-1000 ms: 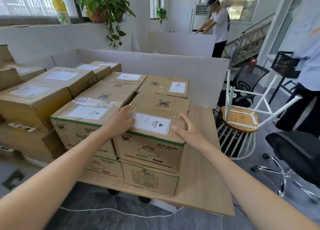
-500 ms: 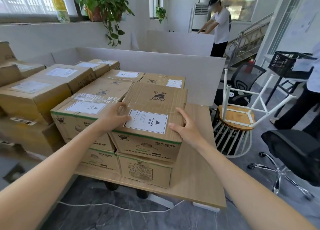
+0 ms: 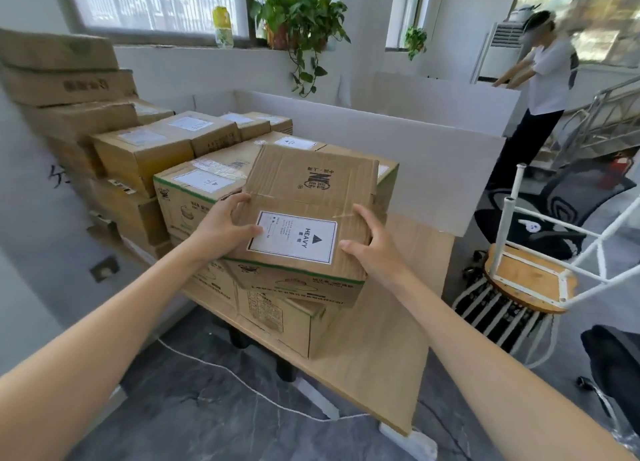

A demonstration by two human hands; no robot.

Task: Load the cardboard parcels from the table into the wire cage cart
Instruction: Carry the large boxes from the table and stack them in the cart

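Top parcel (image 3: pixel 311 190) clasped at both side edges by left grip (image 3: pixel 225 225), right grip (image 3: pixel 375 249)

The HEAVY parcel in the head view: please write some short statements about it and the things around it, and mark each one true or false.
1. The left hand and the right hand both hold the HEAVY parcel. True.
2. The HEAVY parcel lies directly on the bare table. False: a lower parcel is under it, between it and the table.
3. The label on the HEAVY parcel is red. False: it is white with black print.
4. A potted plant stands on the window sill. True.
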